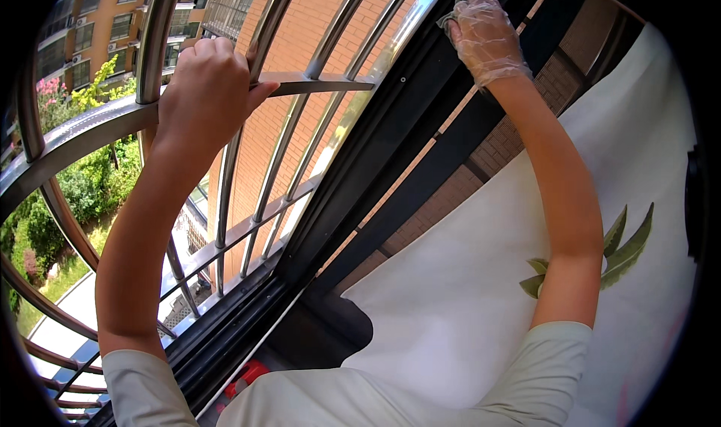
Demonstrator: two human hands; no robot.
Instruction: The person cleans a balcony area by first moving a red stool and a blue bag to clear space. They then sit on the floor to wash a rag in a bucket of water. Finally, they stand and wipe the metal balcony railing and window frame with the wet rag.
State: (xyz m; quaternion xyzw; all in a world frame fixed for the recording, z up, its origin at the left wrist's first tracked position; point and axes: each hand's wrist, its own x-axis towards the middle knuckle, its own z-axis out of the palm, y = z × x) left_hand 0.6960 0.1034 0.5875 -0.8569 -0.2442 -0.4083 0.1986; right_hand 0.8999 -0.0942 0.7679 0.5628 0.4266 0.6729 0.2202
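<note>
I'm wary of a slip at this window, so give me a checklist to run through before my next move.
1. Left hand closed on the rail: ok, though its fingertips are hidden.
2. Cloth held in the right hand: ok, grey edges poke out past the fingers.
3. Glove on both hands: not ok, the right has a clear one, the left is bare.
4. Cloth flat against the black frame: cannot tell, the right hand covers most of it.
5. Curtain free of the right arm: cannot tell, they overlap in this view.
6. Footing: cannot tell, the feet are out of view.
</note>
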